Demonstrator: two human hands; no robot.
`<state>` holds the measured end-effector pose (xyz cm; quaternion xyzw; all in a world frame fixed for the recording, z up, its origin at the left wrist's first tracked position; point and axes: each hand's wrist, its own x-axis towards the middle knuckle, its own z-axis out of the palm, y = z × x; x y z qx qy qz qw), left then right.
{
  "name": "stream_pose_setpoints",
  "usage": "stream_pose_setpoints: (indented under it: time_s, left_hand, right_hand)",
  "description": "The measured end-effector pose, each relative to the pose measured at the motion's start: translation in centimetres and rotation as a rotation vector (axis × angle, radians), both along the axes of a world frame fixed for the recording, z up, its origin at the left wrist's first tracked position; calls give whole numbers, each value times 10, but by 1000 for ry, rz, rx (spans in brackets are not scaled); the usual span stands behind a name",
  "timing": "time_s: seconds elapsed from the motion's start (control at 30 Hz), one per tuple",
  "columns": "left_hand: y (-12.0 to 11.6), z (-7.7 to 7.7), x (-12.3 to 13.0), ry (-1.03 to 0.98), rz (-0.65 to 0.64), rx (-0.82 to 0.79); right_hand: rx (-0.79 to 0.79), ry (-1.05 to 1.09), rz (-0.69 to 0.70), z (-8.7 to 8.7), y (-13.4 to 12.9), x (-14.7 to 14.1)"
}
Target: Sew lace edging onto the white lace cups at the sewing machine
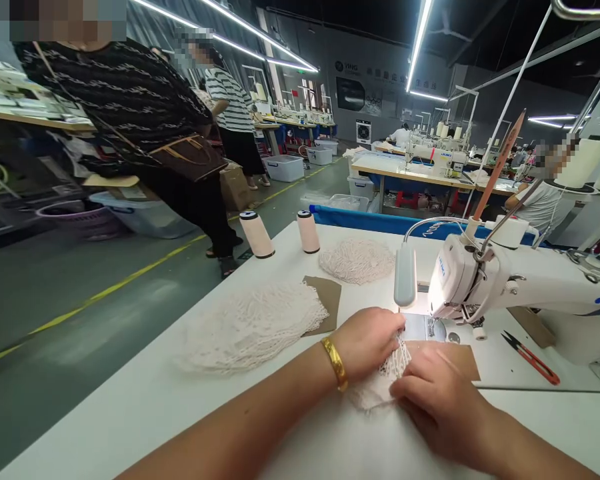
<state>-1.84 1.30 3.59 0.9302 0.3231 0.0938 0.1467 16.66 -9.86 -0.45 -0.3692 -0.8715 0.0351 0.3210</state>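
Observation:
A piece of pale lace fabric (395, 363) lies between my two hands in front of the sewing machine (460, 273). My left hand (373, 340), with a gold bracelet at the wrist, has its fingers closed on the upper end of the lace, close to the needle plate (423, 327). Lower down, my right hand (435, 393) pinches the lace near its right edge. Beneath the lace and beside my right hand shows a brown card (453, 357). A stack of white lace pieces (250, 323) spreads to the left, partly over another brown card (333, 300).
Two thread cones (257, 235) stand at the table's far left edge, near a round lace pile (357, 260). Red-handled thread snips (533, 360) lie at the right. A lamp (405, 275) hangs by the machine head. People (125, 113) stand in the aisle at left.

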Motion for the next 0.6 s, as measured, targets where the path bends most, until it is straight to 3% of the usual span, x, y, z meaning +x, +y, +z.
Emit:
stream_pose_setpoints:
  time_s: [0.1, 0.3, 0.47, 0.6]
  left_hand:
    - [-3, -2, 2, -81, 19, -34]
    - [-11, -7, 19, -338, 57, -265]
    - [-16, -2, 28, -442, 160, -549]
    - [-18, -1, 27, -420, 101, -659]
  right_hand:
    - [-85, -16, -72, 6, 0, 14]
    - [-357, 121, -156, 21, -4, 35]
    - [-390, 243, -328, 12, 0, 34]
    - [-418, 304, -416, 4, -1, 29]
